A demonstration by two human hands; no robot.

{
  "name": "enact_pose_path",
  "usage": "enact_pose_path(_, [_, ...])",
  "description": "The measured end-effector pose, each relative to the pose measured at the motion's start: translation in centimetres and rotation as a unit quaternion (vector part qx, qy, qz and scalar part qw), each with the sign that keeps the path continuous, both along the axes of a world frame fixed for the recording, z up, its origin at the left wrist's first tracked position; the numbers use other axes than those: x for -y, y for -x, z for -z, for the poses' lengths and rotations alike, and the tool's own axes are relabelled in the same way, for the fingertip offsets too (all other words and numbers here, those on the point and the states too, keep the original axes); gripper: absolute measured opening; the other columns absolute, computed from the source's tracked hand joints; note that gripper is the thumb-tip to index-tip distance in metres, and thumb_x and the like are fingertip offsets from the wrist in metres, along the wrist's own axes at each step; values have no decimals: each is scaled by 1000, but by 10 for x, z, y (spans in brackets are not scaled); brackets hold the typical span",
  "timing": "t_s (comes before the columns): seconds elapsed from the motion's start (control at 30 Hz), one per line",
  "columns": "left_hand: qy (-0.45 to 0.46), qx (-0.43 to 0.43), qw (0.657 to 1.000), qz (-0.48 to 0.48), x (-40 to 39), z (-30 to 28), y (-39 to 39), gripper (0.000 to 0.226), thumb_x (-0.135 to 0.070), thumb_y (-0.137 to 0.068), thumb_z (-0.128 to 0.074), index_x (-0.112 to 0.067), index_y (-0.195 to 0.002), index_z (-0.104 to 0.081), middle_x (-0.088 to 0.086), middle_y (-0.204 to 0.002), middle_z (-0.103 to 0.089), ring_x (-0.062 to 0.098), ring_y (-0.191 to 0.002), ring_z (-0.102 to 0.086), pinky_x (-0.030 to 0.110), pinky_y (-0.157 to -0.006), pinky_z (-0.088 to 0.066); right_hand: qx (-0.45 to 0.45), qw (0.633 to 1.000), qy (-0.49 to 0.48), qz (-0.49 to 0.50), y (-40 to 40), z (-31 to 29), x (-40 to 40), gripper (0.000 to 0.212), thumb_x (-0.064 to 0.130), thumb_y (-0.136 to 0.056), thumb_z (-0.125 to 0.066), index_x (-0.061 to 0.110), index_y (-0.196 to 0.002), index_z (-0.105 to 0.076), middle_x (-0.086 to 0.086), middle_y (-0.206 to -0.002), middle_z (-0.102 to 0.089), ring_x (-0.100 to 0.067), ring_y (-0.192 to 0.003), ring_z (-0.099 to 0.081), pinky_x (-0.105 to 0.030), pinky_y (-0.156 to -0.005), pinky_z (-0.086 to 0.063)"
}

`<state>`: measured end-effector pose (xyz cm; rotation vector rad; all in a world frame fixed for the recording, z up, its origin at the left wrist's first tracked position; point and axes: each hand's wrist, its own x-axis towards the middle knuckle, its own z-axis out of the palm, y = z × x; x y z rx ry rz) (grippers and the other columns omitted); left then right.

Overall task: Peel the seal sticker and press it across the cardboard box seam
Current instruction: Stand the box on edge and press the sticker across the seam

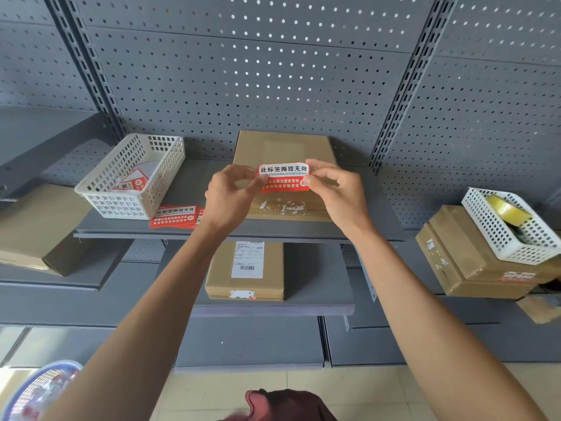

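While my left hand (233,189) and my right hand (332,185) both pinch the seal sticker (283,177) at its ends, it hangs between them, above the cardboard box (283,148) seam (285,208).

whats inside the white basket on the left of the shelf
The white basket holds at least one red-and-white seal sticker, lying against a white sheet. Its perforated walls hide the rest of the bottom, so how many are there cannot be told.

Matt cardboard box (282,150), glossy sticker (283,177)
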<state>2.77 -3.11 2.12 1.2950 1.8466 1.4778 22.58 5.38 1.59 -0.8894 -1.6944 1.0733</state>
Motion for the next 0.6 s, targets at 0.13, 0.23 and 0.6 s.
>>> enact_pose_path(0.13, [-38, 43, 998, -29, 3, 6, -8, 19, -38, -84, -77, -19, -80, -76, -8, -104, -71, 6, -98, -67, 34, -95, -51, -7, 1000, 8, 4, -1, 4, 9, 7, 12, -89, -72, 15, -89, -78, 1, -128, -67, -2, -108, -67, -25, -92, -54])
enact_pose_path(0.23, [-44, 43, 996, -68, 8, 17, -11, 16, -46, -75, -79, -30, -76, -77, -11, -111, -67, 7, -107, -63, 43, -99, -49, 47, 997, -28, 54, -2, 10, 17, 6, 21, -87, -74, 26, -87, -78, 5, -138, -60, -8, -126, -57, -31, -106, -45])
enact_pose_path(0.6, [12, 31, 991, -131, 20, 37, -34, 15, -48, -78, -77, -34, -82, -76, -12, -143, -40, 15, -137, -26, 54, -114, -25, 95, 989, -3, 115, -3, 33, 33, 9, 34, -84, -73, 42, -81, -76, -5, -166, -23, -13, -156, -6, -47, -123, -19])
